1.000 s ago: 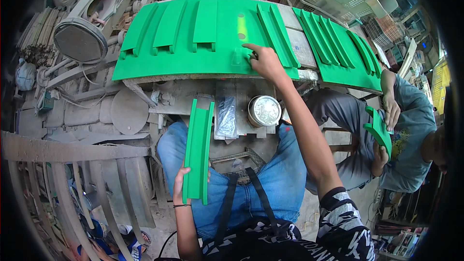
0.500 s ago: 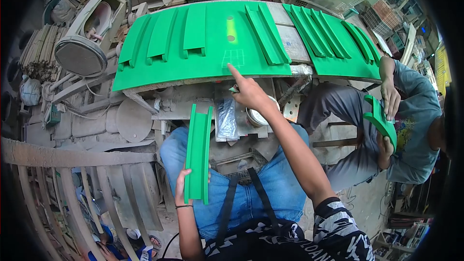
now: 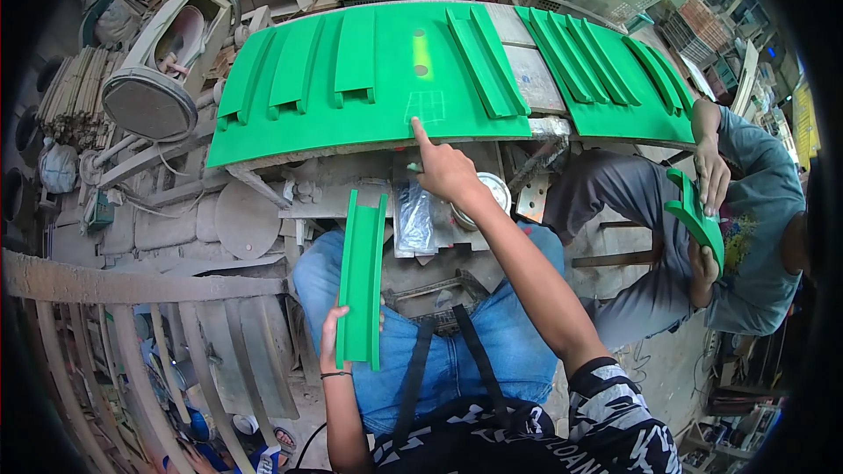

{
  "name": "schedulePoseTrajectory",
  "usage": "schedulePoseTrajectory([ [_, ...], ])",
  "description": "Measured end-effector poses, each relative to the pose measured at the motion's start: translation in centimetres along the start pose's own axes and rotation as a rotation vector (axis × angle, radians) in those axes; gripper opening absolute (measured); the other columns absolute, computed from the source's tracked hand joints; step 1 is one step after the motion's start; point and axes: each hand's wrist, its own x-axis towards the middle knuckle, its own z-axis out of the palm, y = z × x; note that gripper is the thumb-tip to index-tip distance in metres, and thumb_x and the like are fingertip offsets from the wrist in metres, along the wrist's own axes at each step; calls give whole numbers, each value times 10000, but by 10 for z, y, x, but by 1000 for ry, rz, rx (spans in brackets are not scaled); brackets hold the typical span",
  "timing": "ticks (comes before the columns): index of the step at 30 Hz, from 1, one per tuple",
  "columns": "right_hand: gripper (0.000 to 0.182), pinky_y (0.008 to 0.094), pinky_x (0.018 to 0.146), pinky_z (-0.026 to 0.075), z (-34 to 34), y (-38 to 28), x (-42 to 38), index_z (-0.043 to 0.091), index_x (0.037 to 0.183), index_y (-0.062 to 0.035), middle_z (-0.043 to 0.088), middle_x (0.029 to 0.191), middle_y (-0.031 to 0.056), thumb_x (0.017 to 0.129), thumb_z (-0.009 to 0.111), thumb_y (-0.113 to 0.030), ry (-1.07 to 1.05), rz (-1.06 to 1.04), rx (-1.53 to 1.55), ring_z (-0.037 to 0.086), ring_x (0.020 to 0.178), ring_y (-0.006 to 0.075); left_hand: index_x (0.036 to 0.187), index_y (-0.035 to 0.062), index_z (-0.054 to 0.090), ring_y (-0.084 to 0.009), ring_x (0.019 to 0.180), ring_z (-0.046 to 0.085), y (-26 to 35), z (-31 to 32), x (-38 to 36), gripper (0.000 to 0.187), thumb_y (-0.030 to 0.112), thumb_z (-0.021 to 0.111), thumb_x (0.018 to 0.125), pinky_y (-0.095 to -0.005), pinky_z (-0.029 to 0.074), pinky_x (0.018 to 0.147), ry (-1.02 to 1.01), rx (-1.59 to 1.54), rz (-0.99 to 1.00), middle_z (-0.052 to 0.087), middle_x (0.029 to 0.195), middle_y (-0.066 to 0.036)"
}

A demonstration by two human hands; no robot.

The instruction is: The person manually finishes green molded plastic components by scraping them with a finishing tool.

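Note:
My left hand [image 3: 330, 333] grips the lower end of a green channel-shaped piece [image 3: 361, 272] with two raised edges, held upright over my lap. My right hand [image 3: 446, 171] reaches out, index finger extended to the near part of a green board [image 3: 395, 127]. Its fingertip lies at the lower edge of a pale grid [image 3: 427, 107] on that board. The other fingers are curled around a small greenish thing [image 3: 414, 167], mostly hidden. Beyond the grid is a bright yellow-green strip [image 3: 420, 53] with a dark round spot at each end.
Several green channel pieces [image 3: 354, 57] lie on the board, and more on a second green board [image 3: 615, 118] at right. A co-worker [image 3: 746, 211] there holds a curved green piece [image 3: 698, 219]. A wooden railing [image 3: 140, 276] stands at left. Below the board is a round tub [image 3: 483, 197].
My right hand has shifted slightly left and down, its index fingertip still at the grid. The left hand keeps hold of the green channel piece.

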Motion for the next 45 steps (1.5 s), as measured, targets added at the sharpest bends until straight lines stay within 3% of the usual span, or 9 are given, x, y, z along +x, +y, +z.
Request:
schedulePoseTrajectory([
  [4,916,507,813,505,9,3,8,152,1494,-153,644,937,280,738,667,-120,147,-102,72,628,886,451,1340,-12,380,-307,824,619,-1,0,0,589,279,488,840,-401,542,703,-15,4,4,569,1093,-257],
  [19,892,511,795,509,16,3,9,173,1485,-153,649,928,276,739,659,-126,143,22,86,636,869,439,1346,2,379,-317,834,629,-2,-4,-1,573,257,468,840,-408,544,708,9,1,2,585,1083,-245],
  [25,856,514,810,503,2,11,3,228,1473,-221,647,945,267,736,649,-112,78,33,30,631,895,433,1345,-6,374,-315,833,629,0,-1,1,585,258,480,835,-398,548,700,0,-3,13,578,1083,-252],
  [27,842,519,819,502,4,14,7,250,1465,-249,639,986,264,735,644,-106,163,24,81,626,922,431,1346,-7,373,-315,825,628,-3,0,-1,587,261,483,835,-397,550,695,5,-12,9,577,1083,-254],
  [30,809,497,779,518,6,7,10,302,1450,-190,661,949,236,719,620,-51,159,-9,46,648,885,405,1345,-7,375,-313,812,625,0,0,-1,591,268,487,834,-401,550,690,13,29,21,575,1081,-255],
  [34,797,496,783,517,0,12,2,317,1441,-194,662,944,236,717,616,-45,194,-40,28,646,890,405,1343,-9,375,-312,808,627,-2,-1,-1,586,261,486,834,-405,551,686,8,-15,10,577,1073,-261],
  [36,820,513,836,499,-4,14,7,277,1453,-246,638,1002,248,740,657,-107,87,39,51,619,954,423,1342,-9,375,-313,813,627,-3,-2,0,583,257,485,836,-407,551,688,2,-6,23,576,1074,-264],
  [39,828,510,829,502,0,8,16,274,1454,-259,639,1007,246,735,652,-98,91,-1,72,620,951,421,1343,-3,377,-313,814,629,-3,-2,-1,576,252,482,838,-410,551,688,21,-2,15,578,1072,-265],
  [45,779,502,797,514,-6,13,6,326,1430,-216,659,976,231,728,631,-76,99,12,46,638,911,417,1348,13,377,-315,821,629,-1,-2,-1,573,255,481,839,-409,550,696,14,-28,12,580,1071,-261],
])
